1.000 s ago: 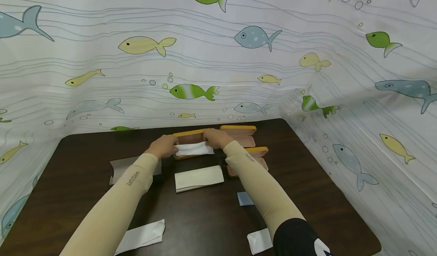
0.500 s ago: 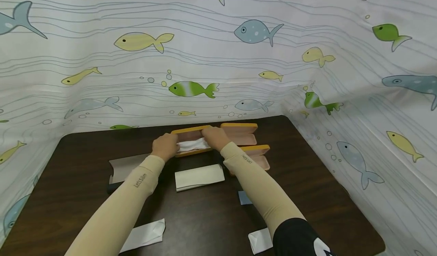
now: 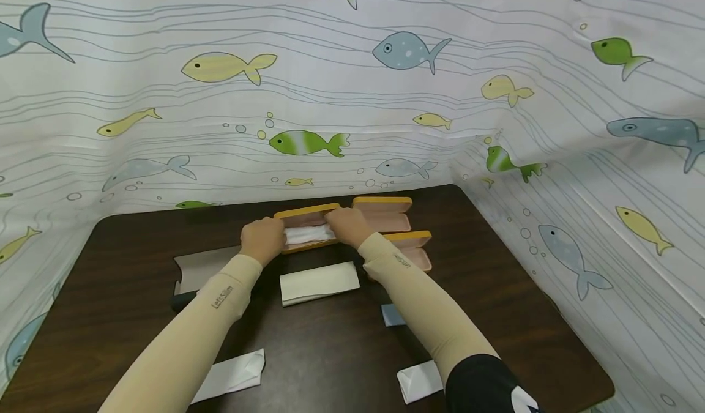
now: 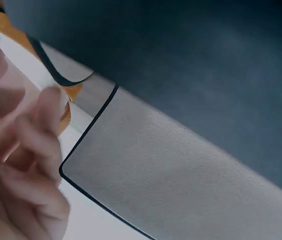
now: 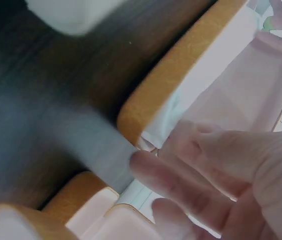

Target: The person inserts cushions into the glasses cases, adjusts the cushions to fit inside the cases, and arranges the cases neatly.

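An orange glasses case [image 3: 308, 249] with a pink lining lies open at the back of the table, with a folded white cloth [image 3: 307, 234] inside. My left hand [image 3: 263, 240] is at the left end of the case. In the left wrist view its fingers [image 4: 36, 140] are bent and blurred, so any hold on the cloth is unclear. My right hand [image 3: 349, 224] is at the right end. There, in the right wrist view, the thumb and a finger [image 5: 183, 137] pinch the cloth's end, while the other fingers extend past the case's end.
Two more open orange cases [image 3: 393, 220] stand to the right. An open dark case with a grey lining [image 3: 204, 267] lies left. In front are a cream folded piece [image 3: 319, 283], a blue folded cloth [image 3: 392, 315] and white folded cloths [image 3: 420, 381] to the right and left.
The white cloth has gone from above the orange case's front edge down into the case. Both hands have stayed at its ends and shifted only slightly.
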Tool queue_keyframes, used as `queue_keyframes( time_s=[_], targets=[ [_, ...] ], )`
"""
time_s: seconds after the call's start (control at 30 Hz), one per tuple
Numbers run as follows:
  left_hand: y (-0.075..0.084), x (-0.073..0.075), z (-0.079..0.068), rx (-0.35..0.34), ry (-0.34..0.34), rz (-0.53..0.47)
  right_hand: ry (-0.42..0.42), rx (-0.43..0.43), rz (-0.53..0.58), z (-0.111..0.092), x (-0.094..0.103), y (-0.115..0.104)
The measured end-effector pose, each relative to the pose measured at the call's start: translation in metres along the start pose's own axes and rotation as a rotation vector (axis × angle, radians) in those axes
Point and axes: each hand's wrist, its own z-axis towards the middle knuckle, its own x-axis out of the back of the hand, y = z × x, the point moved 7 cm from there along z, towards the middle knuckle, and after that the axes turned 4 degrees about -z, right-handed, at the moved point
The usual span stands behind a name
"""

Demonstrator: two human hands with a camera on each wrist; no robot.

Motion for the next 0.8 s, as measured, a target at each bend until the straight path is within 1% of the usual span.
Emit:
queue_keyframes(
  time_s=[0.17, 0.23, 0.33, 0.47, 0.5, 0.57, 0.67, 0.73, 0.8],
  targets=[
    [0.0, -0.008, -0.003, -0.011, -0.124, 0.046, -0.066, 0.012, 0.01, -0.007, -0.007, -0.001],
    [-0.001, -0.009, -0.004, -0.014, -0.145, 0.037, -0.086, 0.014, 0.02, -0.008, -0.01, -0.001],
    [-0.004, -0.007, -0.004, -0.012, -0.138, 0.0, -0.092, 0.007, 0.084, -0.01, -0.009, 0.002],
    [-0.009, 0.004, -0.006, -0.011, -0.112, -0.053, -0.048, -0.026, 0.171, -0.012, 0.001, 0.01],
    [-0.01, 0.008, -0.007, -0.009, -0.105, -0.067, -0.031, -0.035, 0.178, -0.013, 0.005, 0.012],
    [-0.012, 0.015, -0.008, -0.005, -0.089, -0.086, -0.012, -0.071, 0.191, -0.015, 0.011, 0.019],
    [-0.016, 0.027, -0.008, 0.017, -0.061, -0.13, -0.008, -0.155, 0.235, -0.018, 0.017, 0.03],
    [-0.017, 0.033, -0.008, 0.035, -0.048, -0.166, -0.002, -0.211, 0.287, -0.02, 0.02, 0.036],
    [-0.017, 0.035, -0.009, 0.052, -0.039, -0.224, 0.005, -0.24, 0.344, -0.02, 0.021, 0.039]
  ],
)
